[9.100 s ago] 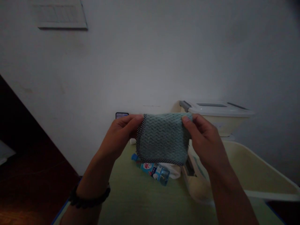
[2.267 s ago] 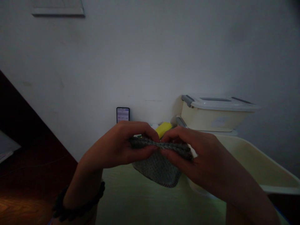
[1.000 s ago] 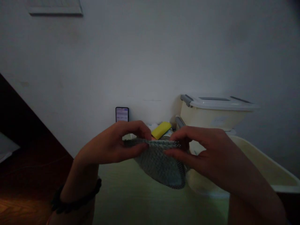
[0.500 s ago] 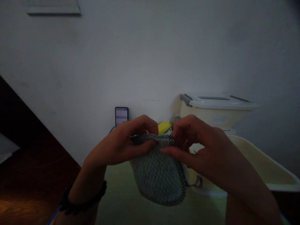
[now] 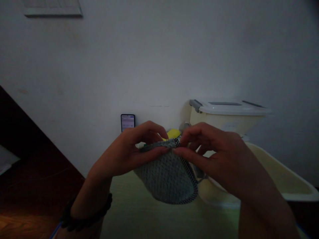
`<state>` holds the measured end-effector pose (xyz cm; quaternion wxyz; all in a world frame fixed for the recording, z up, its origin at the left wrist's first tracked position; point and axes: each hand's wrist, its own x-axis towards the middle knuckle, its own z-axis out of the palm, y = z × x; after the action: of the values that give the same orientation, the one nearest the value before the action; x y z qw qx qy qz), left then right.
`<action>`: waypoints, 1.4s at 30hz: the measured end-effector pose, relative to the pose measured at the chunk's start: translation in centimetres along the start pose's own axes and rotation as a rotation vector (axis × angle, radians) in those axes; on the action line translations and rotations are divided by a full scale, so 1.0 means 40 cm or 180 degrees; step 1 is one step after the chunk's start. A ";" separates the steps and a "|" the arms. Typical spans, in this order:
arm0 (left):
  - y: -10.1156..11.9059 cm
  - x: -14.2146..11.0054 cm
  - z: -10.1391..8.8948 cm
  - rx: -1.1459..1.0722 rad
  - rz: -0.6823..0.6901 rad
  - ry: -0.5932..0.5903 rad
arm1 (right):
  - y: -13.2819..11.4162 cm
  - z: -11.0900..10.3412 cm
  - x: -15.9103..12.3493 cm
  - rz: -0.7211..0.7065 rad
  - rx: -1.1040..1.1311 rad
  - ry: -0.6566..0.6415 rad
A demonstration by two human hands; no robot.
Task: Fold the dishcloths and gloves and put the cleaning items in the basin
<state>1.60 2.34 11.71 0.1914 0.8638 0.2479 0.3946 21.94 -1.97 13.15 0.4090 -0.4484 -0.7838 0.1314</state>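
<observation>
Dim green table beneath the cloth (pale wall behind)

I see open room over near tabletop, in front of cloth, and above left hand and right hand, up along wall. Right side blocked: open cream bin, raised rim; lidded box farther back. Far side, I meet upright phone left, yellow item middle, wall beyond.

A phone stands by the white wall, left of a lidded cream box.
</observation>
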 end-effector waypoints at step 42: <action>0.018 0.007 -0.005 0.0246 0.0020 -0.0496 | 0.000 0.010 0.013 -0.0061 -0.0017 -0.0272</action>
<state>1.82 1.95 12.39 0.1754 0.8994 0.2447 0.3168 21.49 -1.49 13.17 0.3752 -0.4360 -0.8052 0.1444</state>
